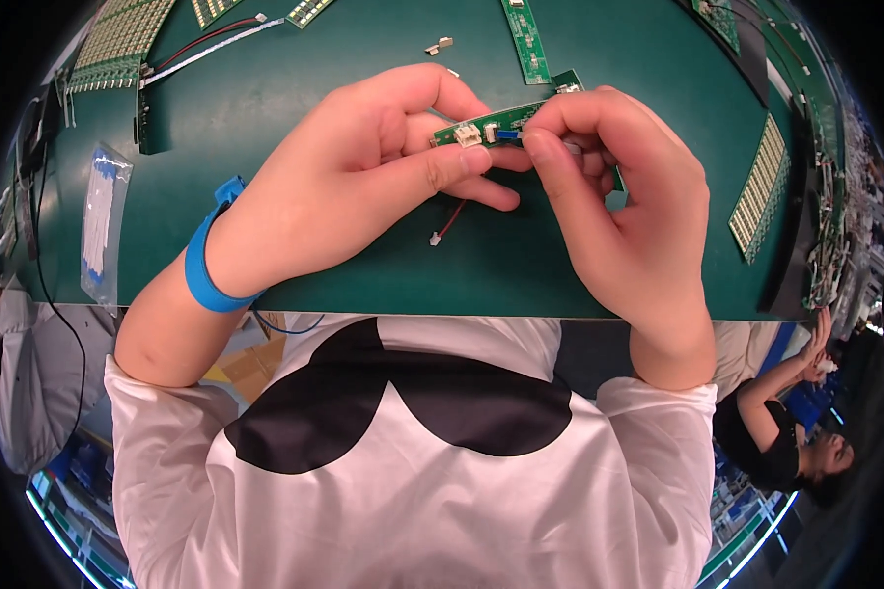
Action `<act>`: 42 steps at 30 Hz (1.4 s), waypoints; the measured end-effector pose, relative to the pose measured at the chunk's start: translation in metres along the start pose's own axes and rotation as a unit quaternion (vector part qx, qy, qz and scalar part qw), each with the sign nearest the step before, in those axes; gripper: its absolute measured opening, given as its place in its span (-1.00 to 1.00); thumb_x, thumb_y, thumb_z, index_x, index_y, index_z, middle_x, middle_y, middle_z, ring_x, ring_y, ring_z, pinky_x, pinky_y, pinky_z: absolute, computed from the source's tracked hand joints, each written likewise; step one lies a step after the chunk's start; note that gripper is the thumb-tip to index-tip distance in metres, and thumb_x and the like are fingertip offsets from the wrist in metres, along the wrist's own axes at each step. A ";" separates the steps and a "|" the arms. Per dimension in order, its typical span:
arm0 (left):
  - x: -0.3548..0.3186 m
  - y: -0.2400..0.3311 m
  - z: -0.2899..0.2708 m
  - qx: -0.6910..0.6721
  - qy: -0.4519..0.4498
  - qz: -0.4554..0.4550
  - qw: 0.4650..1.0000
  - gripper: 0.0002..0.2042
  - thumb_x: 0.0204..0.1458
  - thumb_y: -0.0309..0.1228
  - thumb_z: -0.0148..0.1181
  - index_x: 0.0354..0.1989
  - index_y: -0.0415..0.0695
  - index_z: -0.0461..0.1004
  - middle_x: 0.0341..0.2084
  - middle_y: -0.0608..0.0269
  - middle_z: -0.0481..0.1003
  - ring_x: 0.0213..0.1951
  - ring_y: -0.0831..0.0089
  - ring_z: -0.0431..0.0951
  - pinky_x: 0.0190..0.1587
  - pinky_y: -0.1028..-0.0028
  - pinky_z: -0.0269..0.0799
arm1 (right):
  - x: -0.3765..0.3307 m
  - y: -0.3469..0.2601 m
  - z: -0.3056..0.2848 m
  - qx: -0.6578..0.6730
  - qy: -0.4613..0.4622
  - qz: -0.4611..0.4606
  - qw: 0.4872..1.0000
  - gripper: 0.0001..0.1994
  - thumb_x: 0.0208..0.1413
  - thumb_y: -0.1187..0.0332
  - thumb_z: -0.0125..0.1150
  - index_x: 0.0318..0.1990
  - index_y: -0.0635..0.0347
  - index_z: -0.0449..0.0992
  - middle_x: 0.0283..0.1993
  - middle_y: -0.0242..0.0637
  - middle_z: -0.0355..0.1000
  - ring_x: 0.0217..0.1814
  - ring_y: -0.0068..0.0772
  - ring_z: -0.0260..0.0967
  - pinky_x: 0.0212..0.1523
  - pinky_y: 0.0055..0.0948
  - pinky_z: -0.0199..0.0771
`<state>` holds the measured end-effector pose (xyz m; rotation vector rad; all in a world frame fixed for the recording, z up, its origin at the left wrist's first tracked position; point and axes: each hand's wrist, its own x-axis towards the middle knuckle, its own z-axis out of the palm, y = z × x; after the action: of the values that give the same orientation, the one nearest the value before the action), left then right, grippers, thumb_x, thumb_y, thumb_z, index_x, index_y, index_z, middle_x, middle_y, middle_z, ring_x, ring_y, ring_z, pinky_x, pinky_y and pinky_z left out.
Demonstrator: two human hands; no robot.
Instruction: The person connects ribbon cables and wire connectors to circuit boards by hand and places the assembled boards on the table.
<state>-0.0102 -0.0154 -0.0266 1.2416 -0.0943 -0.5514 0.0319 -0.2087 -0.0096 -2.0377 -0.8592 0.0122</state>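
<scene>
Circuit board (pixel 496 123) mostly behind hands (pixel 521 167)

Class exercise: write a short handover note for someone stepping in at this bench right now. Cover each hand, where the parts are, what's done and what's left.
Left hand: fingers pinch the narrow green circuit board above the green mat.
Right hand: fingers press a small blue connector at the board, beside its white socket.
Done: board lifted, connector at the board.
Left: whether it is seated cannot be told; the red wire with white plug hangs loose.

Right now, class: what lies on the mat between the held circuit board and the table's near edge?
In the head view, a loose red wire with a white plug lies on the green mat, below the circuit board; otherwise bare.
</scene>
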 end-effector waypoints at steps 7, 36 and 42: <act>0.002 0.000 0.001 0.002 0.044 -0.014 0.999 -0.84 0.17 -0.47 -0.09 -0.17 -0.31 0.31 -0.19 0.00 0.47 -0.17 0.23 0.55 -0.19 0.47 0.47 | -0.002 -0.001 0.003 -0.019 -0.007 0.040 0.999 -0.99 0.01 0.57 0.13 -0.40 0.29 0.44 -0.55 -0.52 0.30 -0.58 -0.78 0.06 -0.59 -0.76 0.03; 0.004 -0.003 0.004 0.006 0.036 -0.014 0.999 -0.81 0.14 -0.46 -0.06 -0.17 -0.34 0.33 -0.24 0.03 0.48 -0.21 0.27 0.56 -0.20 0.50 0.46 | -0.002 -0.002 0.007 0.015 -0.031 0.113 0.993 -0.94 0.03 0.54 0.11 -0.44 0.29 0.39 -0.64 -0.63 0.14 -0.65 -0.89 -0.04 -0.67 -0.78 -0.11; 0.003 -0.004 0.005 0.010 0.032 -0.009 0.999 -0.80 0.15 -0.46 -0.08 -0.15 -0.34 0.32 -0.22 0.02 0.47 -0.20 0.27 0.56 -0.19 0.49 0.46 | -0.003 -0.003 0.007 0.017 -0.033 0.116 0.993 -0.95 0.04 0.54 0.11 -0.43 0.29 0.39 -0.63 -0.64 0.14 -0.64 -0.90 -0.04 -0.67 -0.79 -0.11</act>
<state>-0.0108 -0.0215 -0.0289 1.2786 -0.0360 -0.5269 0.0256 -0.2046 -0.0128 -2.1046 -0.6544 0.2223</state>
